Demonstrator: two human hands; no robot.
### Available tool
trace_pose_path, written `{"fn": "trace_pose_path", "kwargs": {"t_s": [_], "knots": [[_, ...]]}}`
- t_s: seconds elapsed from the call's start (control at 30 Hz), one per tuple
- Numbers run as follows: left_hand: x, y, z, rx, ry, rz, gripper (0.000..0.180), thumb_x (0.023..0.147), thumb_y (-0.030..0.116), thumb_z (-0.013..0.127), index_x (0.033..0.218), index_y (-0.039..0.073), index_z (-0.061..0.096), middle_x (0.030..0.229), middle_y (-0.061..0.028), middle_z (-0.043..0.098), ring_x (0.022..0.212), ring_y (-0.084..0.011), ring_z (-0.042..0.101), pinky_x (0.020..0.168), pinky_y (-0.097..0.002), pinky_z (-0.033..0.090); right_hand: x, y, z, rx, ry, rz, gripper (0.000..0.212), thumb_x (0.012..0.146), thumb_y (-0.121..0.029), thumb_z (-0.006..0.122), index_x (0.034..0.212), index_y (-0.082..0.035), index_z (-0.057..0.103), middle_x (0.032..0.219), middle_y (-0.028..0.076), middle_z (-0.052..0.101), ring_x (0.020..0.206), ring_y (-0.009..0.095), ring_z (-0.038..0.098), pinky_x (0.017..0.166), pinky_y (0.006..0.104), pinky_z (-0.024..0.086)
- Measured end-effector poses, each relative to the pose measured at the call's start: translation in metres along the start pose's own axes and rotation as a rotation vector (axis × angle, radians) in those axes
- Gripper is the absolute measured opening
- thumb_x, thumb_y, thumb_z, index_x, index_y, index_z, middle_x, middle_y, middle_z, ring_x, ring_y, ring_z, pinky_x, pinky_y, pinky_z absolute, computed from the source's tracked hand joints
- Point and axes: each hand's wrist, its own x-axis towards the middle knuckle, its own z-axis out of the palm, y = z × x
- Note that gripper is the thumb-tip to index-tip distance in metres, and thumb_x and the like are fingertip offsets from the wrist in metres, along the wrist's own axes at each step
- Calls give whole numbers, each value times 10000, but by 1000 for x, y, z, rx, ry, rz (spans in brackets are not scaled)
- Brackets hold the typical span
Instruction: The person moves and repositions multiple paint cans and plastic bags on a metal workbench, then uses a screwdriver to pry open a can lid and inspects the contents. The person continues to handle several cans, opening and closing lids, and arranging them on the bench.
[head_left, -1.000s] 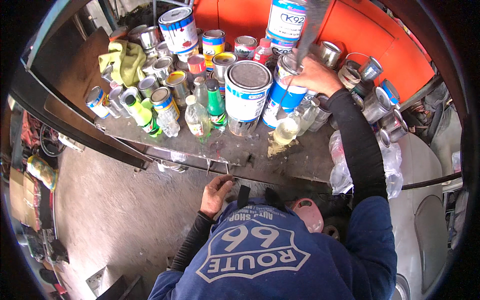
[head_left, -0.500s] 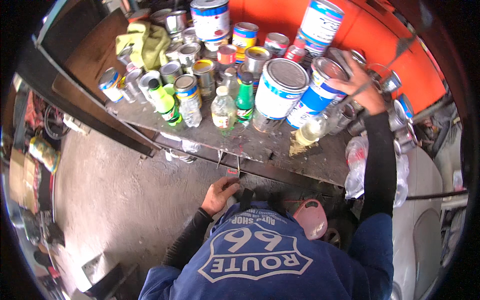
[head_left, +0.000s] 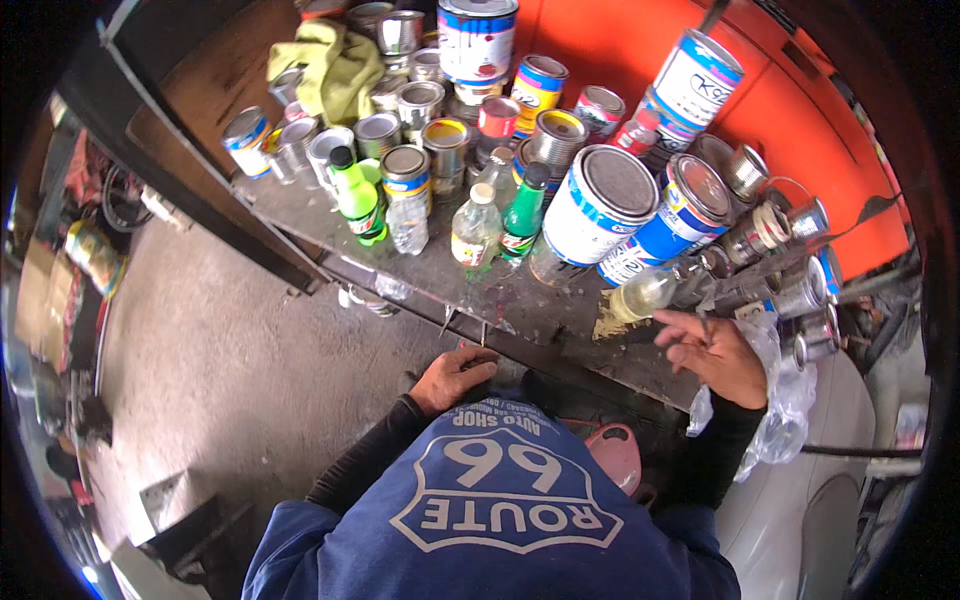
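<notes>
My right hand [head_left: 715,352] is held over the bench's front right part with its fingers apart and nothing visible in them. Its fingertips come close to a clear bottle of pale yellow liquid [head_left: 640,296]; whether they touch cannot be told. My left hand [head_left: 453,380] is low in front of the bench edge, its fingers curled; what they hold, if anything, is hidden. Just beyond the yellow bottle are a large white-and-blue paint can [head_left: 598,205] and a blue-and-white paint can [head_left: 675,225]. A green bottle with a black cap [head_left: 522,215] stands to their left.
Many tins and bottles crowd the dark bench [head_left: 430,280]. A green cloth [head_left: 325,75] lies among the tins at the back left. A clear plastic bag [head_left: 785,410] hangs at the right edge. A pink object [head_left: 615,455] is below. Behind stands an orange panel [head_left: 590,45].
My right hand has drawn back from the paint cans at the right toward the front edge, by the yellow bottle. A small grey-and-red piece at my left fingertips is now mostly hidden. The view has shifted.
</notes>
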Motion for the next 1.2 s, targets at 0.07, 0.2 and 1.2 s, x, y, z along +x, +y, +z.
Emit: {"fn": "trace_pose_path", "kwargs": {"t_s": [0.07,0.2,1.2], "knots": [[11,1,-14,29,-66,30,482,971,343,654,1274,-31,668,1176,-150,715,1117,-222,655,989,-349,486,7,-15,17,-49,53,-118,476,974,-167,692,1426,-57,590,1080,81,700,807,80,578,726,258,512],[24,3,-66,165,-193,-11,456,997,350,630,1250,-25,682,1182,-140,712,1136,-210,637,1004,-338,468,24,-41,47,-98,380,-230,491,956,-154,717,1419,-48,594,1065,53,693,728,62,548,666,241,481],[-7,44,-209,-82,-153,155,176,934,48,692,1105,18,658,1018,-62,726,833,-92,603,759,-243,495,99,-11,-1,-488,1387,-156,1022,772,-630,796,1458,30,423,1358,287,580,1304,463,518,1101,465,427]]}}
